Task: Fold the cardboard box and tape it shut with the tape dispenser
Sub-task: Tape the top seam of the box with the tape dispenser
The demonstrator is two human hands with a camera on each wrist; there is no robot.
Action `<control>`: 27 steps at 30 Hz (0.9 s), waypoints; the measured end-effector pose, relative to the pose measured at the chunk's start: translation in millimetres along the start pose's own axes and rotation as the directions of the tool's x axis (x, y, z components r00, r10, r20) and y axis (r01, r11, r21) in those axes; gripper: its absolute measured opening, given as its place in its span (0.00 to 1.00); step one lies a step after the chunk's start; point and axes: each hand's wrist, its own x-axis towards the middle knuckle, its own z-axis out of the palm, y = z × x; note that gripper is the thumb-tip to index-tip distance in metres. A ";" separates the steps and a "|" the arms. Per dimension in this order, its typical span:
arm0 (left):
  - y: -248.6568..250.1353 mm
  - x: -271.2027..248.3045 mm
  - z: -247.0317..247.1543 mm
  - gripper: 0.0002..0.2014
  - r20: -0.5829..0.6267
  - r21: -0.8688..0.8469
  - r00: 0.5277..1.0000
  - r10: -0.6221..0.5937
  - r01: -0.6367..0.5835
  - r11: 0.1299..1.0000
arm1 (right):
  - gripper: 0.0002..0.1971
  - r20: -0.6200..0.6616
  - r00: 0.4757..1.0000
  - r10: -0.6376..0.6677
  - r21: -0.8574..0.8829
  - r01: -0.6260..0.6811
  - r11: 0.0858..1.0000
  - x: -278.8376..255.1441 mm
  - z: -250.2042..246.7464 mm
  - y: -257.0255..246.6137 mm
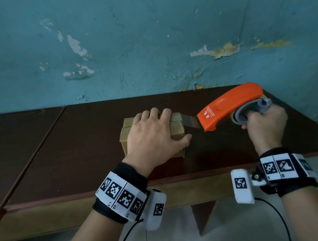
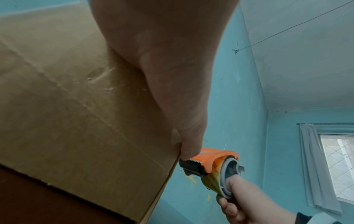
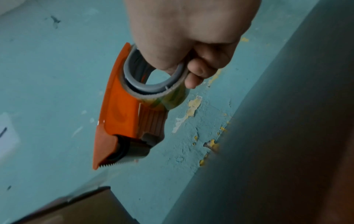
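Head view, L to R: dark brown bench (image 1: 79, 147) runs along a teal wall (image 1: 147, 43) w/ peeling paint. Small cardboard box (image 1: 177, 131) sits on the bench near the middle, flaps folded down, plain tan, a bit scuffed on the near side in the left wrist view. Left hand (image 1: 151, 134) lies flat on top of the box; its fingers (image 1: 154, 112) are nearly straight and reach to the far top edge, thumb out along the box's right near corner. It presses, doesn't grip.

A strip of clear tape (image 1: 190, 122) runs from the box's right top edge across the gap to the tape dispenser (image 1: 228, 106), so the two are joined by the strip but otherwise apart. Dispenser is orange w/ a grey hub and a roll of clear tape inside. Long axis lies roughly L–R, tilted: toothed cutter end points left and down toward the box, back end higher and to the right. It's held off the bench, above it.

Right hand (image 1: 265, 127) grips the dispenser at its rear, fingers curled through the grey ring, thumb wrapped round; right wrist view shows this plainly (image 3: 191, 37). Both wrists wear black bands (image 1: 122, 193) w/ printed marker squares and white camera pods, cables trailing down.
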 end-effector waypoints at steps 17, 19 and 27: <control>0.0 1.3 -0.1 0.43 0.031 -0.008 1.000 0.005 -0.005 1.000 | 0.05 0.035 0.995 -0.094 -0.282 0.100 0.954 -4.8 0.5 -5.5; 0.2 1.2 -0.1 0.43 0.027 -0.006 1.000 0.005 -0.005 1.000 | 0.06 0.049 0.996 -0.076 -0.292 0.087 0.952 -4.9 1.5 -6.1; -1.3 0.4 1.2 0.46 0.001 -0.004 1.000 0.006 -0.006 1.000 | 0.10 0.083 0.995 -0.058 -0.327 0.083 0.941 -11.1 8.6 -12.1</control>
